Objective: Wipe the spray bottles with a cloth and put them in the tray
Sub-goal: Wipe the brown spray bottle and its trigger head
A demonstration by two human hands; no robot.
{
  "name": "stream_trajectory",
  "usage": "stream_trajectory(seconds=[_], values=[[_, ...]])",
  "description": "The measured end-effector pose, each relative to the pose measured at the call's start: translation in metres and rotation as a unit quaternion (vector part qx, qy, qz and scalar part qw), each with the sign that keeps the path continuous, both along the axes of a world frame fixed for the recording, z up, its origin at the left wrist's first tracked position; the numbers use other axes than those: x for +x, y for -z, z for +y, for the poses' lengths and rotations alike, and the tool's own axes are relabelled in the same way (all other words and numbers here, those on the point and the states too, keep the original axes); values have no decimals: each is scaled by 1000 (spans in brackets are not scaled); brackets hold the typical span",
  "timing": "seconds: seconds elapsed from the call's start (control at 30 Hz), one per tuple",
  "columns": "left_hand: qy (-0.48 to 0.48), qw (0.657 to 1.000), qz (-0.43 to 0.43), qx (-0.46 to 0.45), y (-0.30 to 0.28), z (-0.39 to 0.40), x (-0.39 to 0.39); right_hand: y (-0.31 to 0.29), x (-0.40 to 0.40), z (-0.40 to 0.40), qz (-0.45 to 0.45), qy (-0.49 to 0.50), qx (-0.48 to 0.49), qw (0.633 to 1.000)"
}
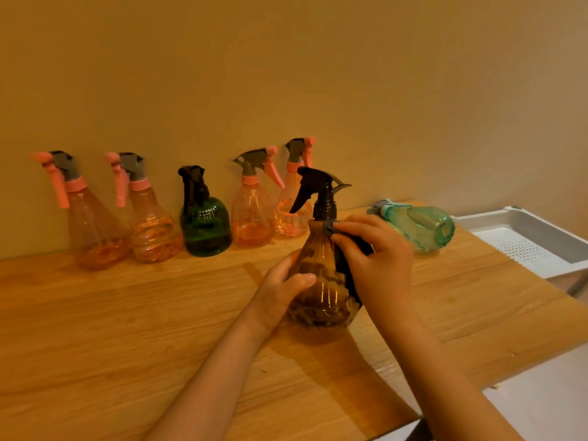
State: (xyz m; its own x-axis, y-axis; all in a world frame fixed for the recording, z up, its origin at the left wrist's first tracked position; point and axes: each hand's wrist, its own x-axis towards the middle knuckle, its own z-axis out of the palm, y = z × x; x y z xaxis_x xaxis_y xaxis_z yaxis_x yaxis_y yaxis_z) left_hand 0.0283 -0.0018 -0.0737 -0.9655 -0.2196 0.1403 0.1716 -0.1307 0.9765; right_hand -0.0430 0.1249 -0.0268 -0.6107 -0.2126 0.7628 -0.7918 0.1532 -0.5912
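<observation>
An amber ribbed plastic spray bottle with a black trigger head [321, 281] stands upright near the middle of the wooden bench [127, 329]. The left hand [283, 289] grips its lower body, fingers curled round it. The right hand [377, 262] pinches a dark cloth [345, 265] against its shoulder. A teal spray bottle [420, 227] lies on its side to the right, near the white perforated plastic tray [521, 246].

Bare tabletop [127, 329] lies open in front and to the left. Five upright bottles [205, 218] line the wall, and a teal bottle [420, 226] lies between the hands and the white tray [477, 221].
</observation>
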Motion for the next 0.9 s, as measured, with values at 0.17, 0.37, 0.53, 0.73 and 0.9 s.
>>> stream_trajectory(seconds=[0.17,0.37,0.53,0.73,0.9], values=[[-37,998,-19,46,3,-2,-3,40,25,19,-17,-25,-15,999],[-55,998,-20,39,3,0,-4,64,41,40,-2,-46,-24,999],[-50,998,-11,41,3,-1,-2,63,40,40,4,-70,-32,997],[-21,997,10,76,4,-3,-1,67,37,37,-69,0,-54,996],[-8,999,8,42,6,-3,-2,52,30,26,-77,-21,-88,993]])
